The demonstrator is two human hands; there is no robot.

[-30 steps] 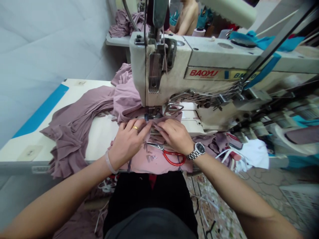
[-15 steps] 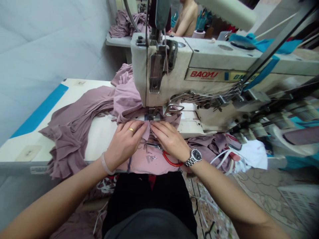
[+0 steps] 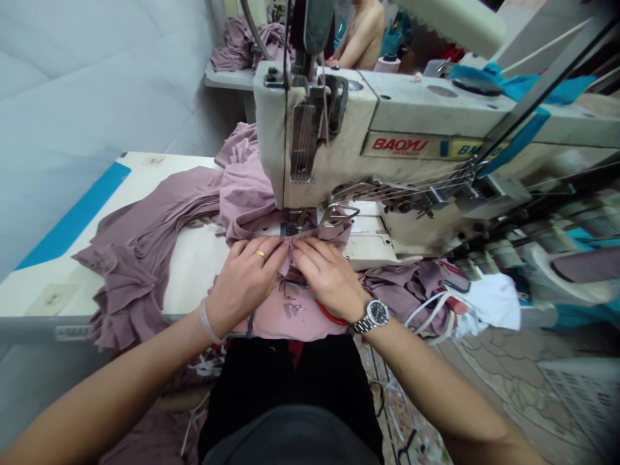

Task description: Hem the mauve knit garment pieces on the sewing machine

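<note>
My left hand [image 3: 250, 272], with a ring on one finger, is closed on the edge of a mauve fabric piece [image 3: 247, 194] just in front of the presser foot [image 3: 298, 223]. My right hand [image 3: 330, 276], wearing a watch, pinches the same cloth from the other side, its fingertips almost touching the left ones. The fabric passes under the foot of the sewing machine [image 3: 322, 142] and bunches up to its left. Partly covered by my right hand, red-handled scissors [image 3: 332, 314] lie on a pink cloth [image 3: 285, 313] at the table's front edge.
A long pile of mauve fabric [image 3: 140, 252] spreads over the left of the machine table [image 3: 194, 265]. More mauve cloth [image 3: 407, 287] and a white cloth [image 3: 494, 300] lie at the right. Thread cones stand far right. Behind the machine, another person [image 3: 361, 39] sits near more fabric.
Both hands stay at the presser foot; the right has shifted slightly left and the fingertips have closed in on the cloth, covering more of its edge and the scissors.
</note>
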